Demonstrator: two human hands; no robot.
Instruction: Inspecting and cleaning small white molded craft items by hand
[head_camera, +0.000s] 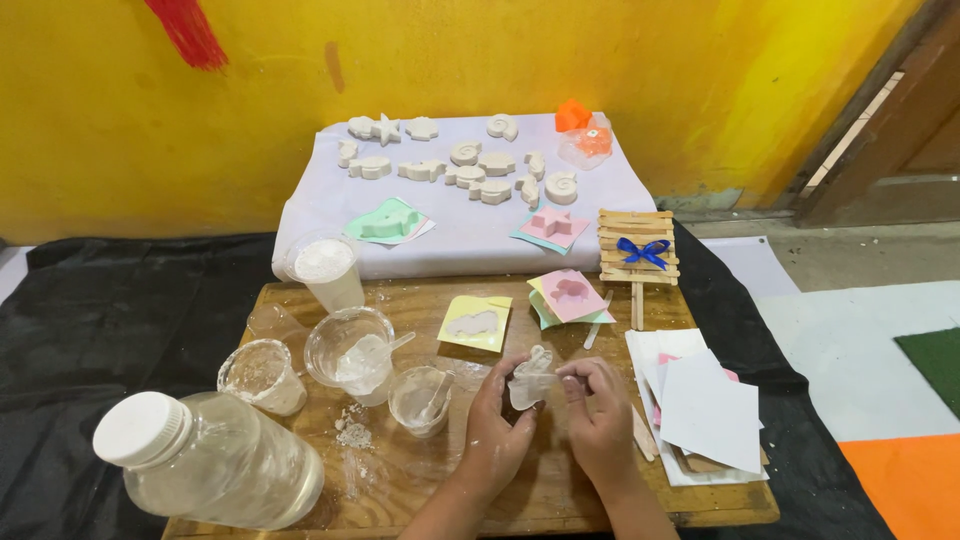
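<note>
Both hands, left hand (497, 420) and right hand (597, 412), pinch a small clear mould (528, 383) between them above the near middle of the wooden bench (420, 300). Plastic cups (352, 348) of white paste stand just left, and a big jar (215, 460) lies at the near left.

Two bare forearms enter from the near edge, no sleeves in frame. Left hand (497, 425) and right hand (597, 425): no gloves, no rings, no watch or wristband visible. Nails short, unpainted as far as visible. Whitish powdery smears on the fingertips (572, 383) of the right hand. Nothing else of the person shows.
</note>
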